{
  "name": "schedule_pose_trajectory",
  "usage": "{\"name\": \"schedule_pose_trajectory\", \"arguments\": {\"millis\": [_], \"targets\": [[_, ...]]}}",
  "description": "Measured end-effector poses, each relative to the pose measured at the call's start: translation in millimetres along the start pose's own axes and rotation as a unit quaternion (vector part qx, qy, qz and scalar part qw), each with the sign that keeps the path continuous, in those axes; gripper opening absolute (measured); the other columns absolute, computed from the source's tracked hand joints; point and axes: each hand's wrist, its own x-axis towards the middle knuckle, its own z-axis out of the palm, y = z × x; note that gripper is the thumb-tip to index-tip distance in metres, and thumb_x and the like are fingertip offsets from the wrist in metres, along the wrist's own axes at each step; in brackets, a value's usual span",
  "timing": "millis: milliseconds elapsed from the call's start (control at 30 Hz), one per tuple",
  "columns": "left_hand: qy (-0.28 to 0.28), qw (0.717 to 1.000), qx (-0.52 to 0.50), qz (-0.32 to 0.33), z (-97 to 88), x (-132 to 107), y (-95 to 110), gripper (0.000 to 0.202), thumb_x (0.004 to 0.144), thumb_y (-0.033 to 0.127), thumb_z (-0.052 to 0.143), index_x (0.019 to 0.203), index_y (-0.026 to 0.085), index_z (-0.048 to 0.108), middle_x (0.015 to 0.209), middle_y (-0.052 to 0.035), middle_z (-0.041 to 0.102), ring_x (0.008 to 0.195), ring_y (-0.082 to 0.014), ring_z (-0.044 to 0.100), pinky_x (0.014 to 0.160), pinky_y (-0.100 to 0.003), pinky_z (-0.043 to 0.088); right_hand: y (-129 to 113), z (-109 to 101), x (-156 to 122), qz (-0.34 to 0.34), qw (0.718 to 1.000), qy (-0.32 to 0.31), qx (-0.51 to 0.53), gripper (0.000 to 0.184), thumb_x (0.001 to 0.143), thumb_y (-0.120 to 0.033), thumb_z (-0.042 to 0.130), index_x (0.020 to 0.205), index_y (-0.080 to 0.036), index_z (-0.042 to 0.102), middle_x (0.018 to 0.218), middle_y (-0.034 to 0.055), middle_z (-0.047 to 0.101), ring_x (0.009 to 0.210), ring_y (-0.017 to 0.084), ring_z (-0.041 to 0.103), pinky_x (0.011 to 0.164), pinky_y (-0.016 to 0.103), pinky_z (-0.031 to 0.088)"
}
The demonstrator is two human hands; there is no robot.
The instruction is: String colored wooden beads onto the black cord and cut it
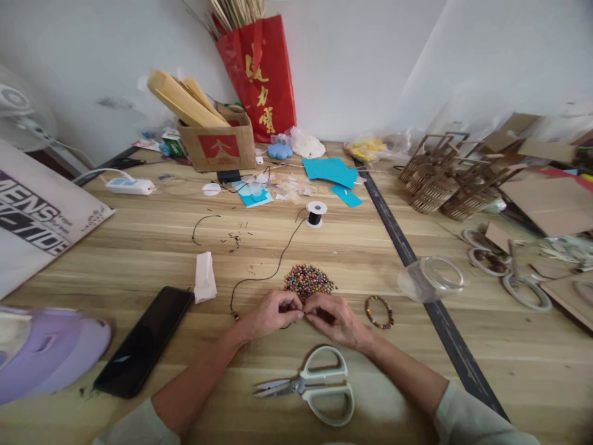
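1. Beads (309,279) lie heaped just beyond the left hand (271,315) and right hand (336,320), presumably for easy picking.
2. Black cord (279,266) runs slack from its spool (315,214) to the left hand, probably to leave free length; a few threaded beads (236,316) show beside that wrist.
3. Both hands meet, fingers curled, thumbs and fingertips nearly together; whether they pinch cord or a bead, I cannot tell.
4. Forearms angle inward, with scissors (296,385) between them, apparently handy, and a bead bracelet (391,321) beside the right hand.
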Motion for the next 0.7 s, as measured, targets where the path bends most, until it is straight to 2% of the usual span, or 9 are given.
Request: {"name": "schedule_pose_trajectory", "arguments": {"millis": [167,333,700], "targets": [[-0.017,1.000,0.009,0.004,-3.1,-1,-2,0.014,0.078,0.025,0.059,0.074,0.012,0.061,0.055,0.0063,0.043,0.052,-0.0078,0.036,0.048,-0.018,0.029,1,0,0,-0.010,1.000,0.004,-0.002,0.008,0.093,-0.021,0.054,0.092,-0.016,0.060,0.076,0.0043,0.061,0.066,0.013,0.056,0.059,0.022,0.045],[-0.023,1.000,0.013,-0.004,-4.1,1,-9,0.013,0.076,0.023,0.059,0.078,0.011,0.064,0.059,0.0031,0.050,0.055,-0.0090,0.041,0.051,-0.019,0.031,1,0,0,-0.006,1.000,0.007,-0.003,0.007,0.092,-0.020,0.055,0.091,-0.016,0.061,0.078,0.0047,0.062,0.067,0.012,0.057,0.059,0.021,0.045],[-0.005,0.996,-0.081,-0.027,-2.7,3,-10,0.017,0.072,0.027,0.067,0.077,0.012,0.062,0.060,0.0033,0.053,0.056,-0.0089,0.044,0.054,-0.020,0.033,0,0,0,-0.006,1.000,0.020,-0.008,0.007,0.091,-0.021,0.057,0.092,-0.016,0.060,0.075,0.0033,0.061,0.060,0.010,0.055,0.055,0.019,0.045]]}}
